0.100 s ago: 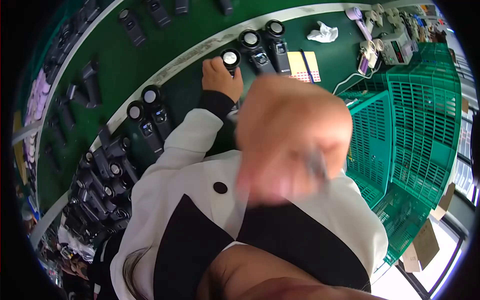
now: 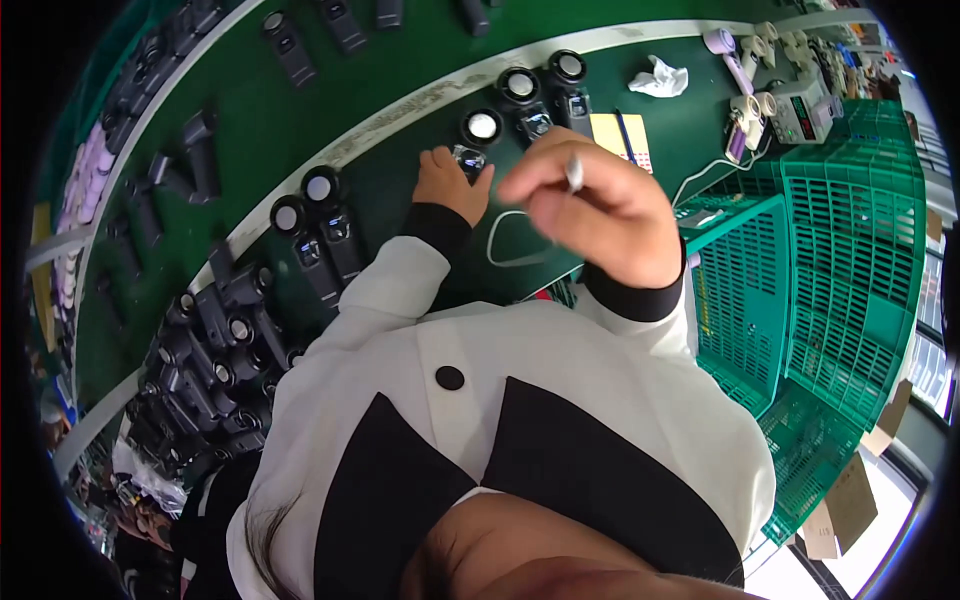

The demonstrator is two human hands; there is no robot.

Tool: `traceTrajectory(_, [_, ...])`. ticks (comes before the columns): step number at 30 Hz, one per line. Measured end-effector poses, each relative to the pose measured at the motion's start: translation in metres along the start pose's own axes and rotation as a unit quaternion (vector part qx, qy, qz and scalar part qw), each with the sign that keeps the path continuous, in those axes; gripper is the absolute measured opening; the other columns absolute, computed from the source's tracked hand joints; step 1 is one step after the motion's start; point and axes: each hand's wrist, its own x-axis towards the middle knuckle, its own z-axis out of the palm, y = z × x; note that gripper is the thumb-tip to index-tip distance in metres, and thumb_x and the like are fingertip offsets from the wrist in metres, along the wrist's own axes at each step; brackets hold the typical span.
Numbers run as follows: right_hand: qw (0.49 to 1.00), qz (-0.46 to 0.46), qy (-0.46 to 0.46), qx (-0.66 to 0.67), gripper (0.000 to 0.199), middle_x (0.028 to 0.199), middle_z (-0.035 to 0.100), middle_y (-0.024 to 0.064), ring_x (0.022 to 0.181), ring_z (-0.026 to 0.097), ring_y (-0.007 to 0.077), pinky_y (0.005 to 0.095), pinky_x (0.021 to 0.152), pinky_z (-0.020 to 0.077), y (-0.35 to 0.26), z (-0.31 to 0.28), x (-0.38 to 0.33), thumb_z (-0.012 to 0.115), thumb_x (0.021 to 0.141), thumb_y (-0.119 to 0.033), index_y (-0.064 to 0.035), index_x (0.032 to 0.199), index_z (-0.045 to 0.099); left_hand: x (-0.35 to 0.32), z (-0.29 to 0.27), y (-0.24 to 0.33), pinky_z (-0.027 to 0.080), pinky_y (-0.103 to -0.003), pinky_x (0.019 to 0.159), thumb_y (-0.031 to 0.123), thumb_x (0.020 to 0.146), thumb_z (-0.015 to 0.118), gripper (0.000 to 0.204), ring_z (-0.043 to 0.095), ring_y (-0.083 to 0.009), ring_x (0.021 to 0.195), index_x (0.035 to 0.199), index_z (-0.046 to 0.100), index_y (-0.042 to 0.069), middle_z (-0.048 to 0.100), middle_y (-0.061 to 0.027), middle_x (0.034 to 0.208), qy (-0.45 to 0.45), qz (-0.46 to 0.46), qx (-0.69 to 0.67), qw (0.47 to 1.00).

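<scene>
On the green bench, my left hand [image 2: 448,190] is closed round the body of a black handheld fan [image 2: 470,160], its fingers on the left side and its thumb on the right. The fan has a round head with a pale centre, and a small lit display. Raised to the right of it is my right hand [image 2: 610,205], somewhat blurred, with its fingers bent. A small white plug-like tip [image 2: 574,175] shows between its finger and thumb. A thin white cable [image 2: 492,240] loops below, close to the right hand; whether the two join is unclear.
Two more black fans [image 2: 522,90] stand beyond, by a yellow notepad [image 2: 608,135] with a pen and a crumpled tissue [image 2: 660,78]. Another pair [image 2: 318,255] lies left, near a pile of fans [image 2: 215,350]. At right are green crates [image 2: 845,260] and a metering box [image 2: 800,112].
My right hand has moved away from close in front of the camera, up and out over the bench near the fan. The left hand stays at the fan, slightly lower on its body.
</scene>
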Motion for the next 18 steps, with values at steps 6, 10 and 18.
traceTrajectory(6, [0.901,0.298,0.276,-0.151,0.022,0.075,0.051,0.0023,0.067,0.045,0.0124,0.0225,0.064,0.0377,0.064,0.013,-0.003,0.051,0.083,-0.017,0.0000,0.097,0.056,-0.022,-0.060,-0.009,0.043,-0.033,0.056,0.019,0.066,0.066,0.033,0.049,-0.0251,0.060,0.082,0.045,-0.001,0.049,-0.0133,0.074,-0.036,-0.035,-0.302,0.952])
traceTrajectory(10, [0.961,0.211,0.177,-0.021,0.026,0.079,0.053,0.0041,0.068,0.046,0.0126,0.0218,0.064,0.0379,0.088,0.030,0.006,0.051,0.083,-0.018,0.0004,0.101,0.053,-0.048,-0.114,-0.008,0.043,-0.031,0.056,0.018,0.065,0.066,0.032,0.049,-0.0227,0.060,0.083,0.047,0.000,0.051,-0.0118,0.073,-0.047,-0.051,-0.303,0.950])
traceTrajectory(18, [0.987,0.123,0.102,-0.033,0.034,0.086,0.054,0.0071,0.070,0.047,0.0128,0.0211,0.065,0.0385,0.085,0.064,0.032,0.052,0.082,-0.022,0.0001,0.108,0.049,-0.075,-0.164,-0.019,0.043,-0.030,0.056,0.018,0.065,0.067,0.034,0.051,-0.0222,0.059,0.087,0.049,0.000,0.054,-0.0111,0.073,-0.021,-0.091,-0.287,0.953])
